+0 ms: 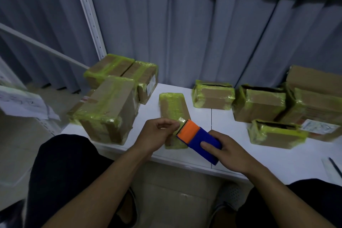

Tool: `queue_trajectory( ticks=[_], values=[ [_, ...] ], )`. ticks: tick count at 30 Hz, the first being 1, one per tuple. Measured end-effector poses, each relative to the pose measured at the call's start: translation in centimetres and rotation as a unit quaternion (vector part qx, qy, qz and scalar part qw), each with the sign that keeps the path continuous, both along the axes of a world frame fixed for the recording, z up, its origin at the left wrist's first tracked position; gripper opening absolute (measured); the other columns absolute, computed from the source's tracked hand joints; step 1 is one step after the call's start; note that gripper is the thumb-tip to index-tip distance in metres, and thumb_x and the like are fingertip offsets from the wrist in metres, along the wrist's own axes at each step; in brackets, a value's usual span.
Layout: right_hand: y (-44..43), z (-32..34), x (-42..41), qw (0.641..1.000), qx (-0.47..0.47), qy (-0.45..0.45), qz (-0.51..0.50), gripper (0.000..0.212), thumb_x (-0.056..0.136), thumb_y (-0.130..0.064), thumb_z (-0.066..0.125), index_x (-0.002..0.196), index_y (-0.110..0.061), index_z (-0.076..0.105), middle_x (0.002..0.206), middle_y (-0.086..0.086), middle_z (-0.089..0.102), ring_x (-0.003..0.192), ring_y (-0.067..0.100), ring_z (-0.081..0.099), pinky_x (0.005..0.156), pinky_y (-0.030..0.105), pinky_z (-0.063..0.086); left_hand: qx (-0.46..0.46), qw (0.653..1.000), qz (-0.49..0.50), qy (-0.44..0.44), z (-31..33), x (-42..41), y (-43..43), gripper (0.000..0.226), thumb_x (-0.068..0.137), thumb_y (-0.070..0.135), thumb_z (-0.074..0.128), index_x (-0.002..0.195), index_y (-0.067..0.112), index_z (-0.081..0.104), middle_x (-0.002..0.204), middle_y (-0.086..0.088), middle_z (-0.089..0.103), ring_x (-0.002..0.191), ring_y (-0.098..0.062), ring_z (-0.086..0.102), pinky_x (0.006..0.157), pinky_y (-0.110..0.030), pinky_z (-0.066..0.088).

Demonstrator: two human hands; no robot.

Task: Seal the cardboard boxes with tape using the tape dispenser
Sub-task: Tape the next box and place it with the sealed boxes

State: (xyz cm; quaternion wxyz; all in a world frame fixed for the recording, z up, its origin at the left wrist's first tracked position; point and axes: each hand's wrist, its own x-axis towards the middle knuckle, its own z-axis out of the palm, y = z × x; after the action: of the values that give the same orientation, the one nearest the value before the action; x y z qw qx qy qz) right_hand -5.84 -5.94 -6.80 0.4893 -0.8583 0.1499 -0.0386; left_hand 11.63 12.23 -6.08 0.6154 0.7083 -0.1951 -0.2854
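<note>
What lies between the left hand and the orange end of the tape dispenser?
In the head view, a short strip of tape spans that gap, from the tape dispenser to the left hand, which pinches it.

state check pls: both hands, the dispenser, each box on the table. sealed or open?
tape dispenser: held off the table, short strip drawn out.
left hand: pinches the tape end.
right hand: grips the dispenser's blue body.
flat box: lies under the dispenser, taped, closed.
left boxes: taped shut.
back middle box: top seam gapes.
back right box: top gapes.
front right box: top seam gapes.
</note>
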Motion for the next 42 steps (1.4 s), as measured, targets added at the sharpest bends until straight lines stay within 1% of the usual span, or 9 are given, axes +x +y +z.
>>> queue_trajectory(
  ticks=[4,8,12,17,22,26,31,38,42],
  values=[
    [0.2,0.0,0.3,1.000,-0.020,0.004,-0.016,0.036,0.088,-0.057,0.062,0.090,-0.022,0.063,0.080,-0.003,0.066,0.069,0.018,0.063,0.065,0.026,0.047,0.022,0.998,0.030,-0.047,-0.8,0.3,-0.2,0.006,0.088,0.024,0.074,0.084,0.027,0.077,0.079,0.013,0.074,0.076,0.002,0.067,0.071,-0.022,0.052],
    [0.4,0.1,0.4,0.998,-0.053,0.011,-0.026,0.031,0.089,-0.056,0.066,0.086,-0.025,0.062,0.076,-0.009,0.066,0.061,0.009,0.061,0.060,0.019,0.046,0.030,0.998,0.048,-0.029,-1.3,0.6,0.0,0.004,0.088,0.023,0.074,0.087,0.024,0.077,0.085,0.010,0.075,0.080,0.000,0.068,0.071,-0.022,0.051],
    [-0.5,0.3,-0.2,0.993,-0.101,0.039,-0.047,0.037,0.087,-0.060,0.068,0.083,-0.023,0.064,0.072,-0.008,0.066,0.061,0.009,0.062,0.059,0.019,0.045,0.012,0.994,0.107,-0.002,-1.9,2.4,0.7,0.002,0.088,0.020,0.074,0.089,0.020,0.076,0.085,0.009,0.074,0.076,-0.001,0.065,0.060,-0.016,0.051],
    [-0.7,0.8,0.0,0.985,-0.148,0.056,-0.062,0.042,0.085,-0.065,0.067,0.074,-0.025,0.061,0.064,-0.008,0.062,0.059,0.004,0.059,0.056,0.015,0.040,0.017,0.988,0.151,0.026,-3.7,2.3,0.6,0.009,0.088,0.018,0.074,0.083,0.025,0.075,0.087,0.014,0.073,0.085,0.000,0.065,0.083,-0.028,0.051],
    [-0.4,1.3,0.8,0.976,-0.195,0.080,-0.045,0.057,0.075,-0.082,0.057,0.080,-0.026,0.063,0.069,-0.008,0.065,0.064,-0.002,0.062,0.056,0.014,0.043,0.009,0.982,0.180,0.050,-4.8,2.6,0.8,0.009,0.090,0.016,0.071,0.085,0.023,0.073,0.092,0.011,0.072,0.090,-0.003,0.064,0.085,-0.029,0.049],
    [-0.7,1.8,1.7,0.971,-0.218,0.082,-0.045,0.069,0.070,-0.091,0.049,0.079,-0.024,0.064,0.070,-0.005,0.066,0.062,0.005,0.064,0.057,0.019,0.048,0.013,0.979,0.197,0.045,-5.5,3.0,0.9,0.004,0.089,0.018,0.072,0.089,0.021,0.074,0.094,0.010,0.073,0.092,-0.006,0.065,0.089,-0.033,0.052],
    [-0.1,2.6,3.4,0.959,-0.262,0.097,-0.051,0.053,0.077,-0.081,0.062,0.077,-0.028,0.059,0.072,-0.009,0.064,0.065,0.006,0.063,0.059,0.023,0.051,0.003,0.973,0.218,0.079,-6.3,3.5,0.7,0.002,0.091,0.019,0.071,0.091,0.020,0.073,0.093,0.012,0.070,0.087,-0.004,0.061,0.090,-0.032,0.051],
    [1.5,3.1,7.0,0.932,-0.328,0.134,-0.071,0.054,0.078,-0.081,0.062,0.081,-0.028,0.058,0.073,-0.012,0.059,0.065,0.005,0.061,0.053,0.021,0.042,0.014,0.959,0.258,0.114,-8.7,4.4,0.7,0.008,0.091,0.018,0.071,0.084,0.022,0.072,0.090,0.010,0.068,0.084,-0.017,0.061,0.093,-0.042,0.053],
    [1.7,3.0,8.3,0.913,-0.361,0.173,-0.073,0.056,0.076,-0.081,0.064,0.085,-0.026,0.060,0.071,-0.012,0.055,0.066,0.009,0.059,0.052,0.023,0.042,0.028,0.955,0.260,0.142,-9.5,4.9,0.2,0.012,0.092,0.020,0.070,0.080,0.025,0.072,0.095,0.009,0.069,0.092,-0.021,0.063,0.086,-0.037,0.054]
  ],
)
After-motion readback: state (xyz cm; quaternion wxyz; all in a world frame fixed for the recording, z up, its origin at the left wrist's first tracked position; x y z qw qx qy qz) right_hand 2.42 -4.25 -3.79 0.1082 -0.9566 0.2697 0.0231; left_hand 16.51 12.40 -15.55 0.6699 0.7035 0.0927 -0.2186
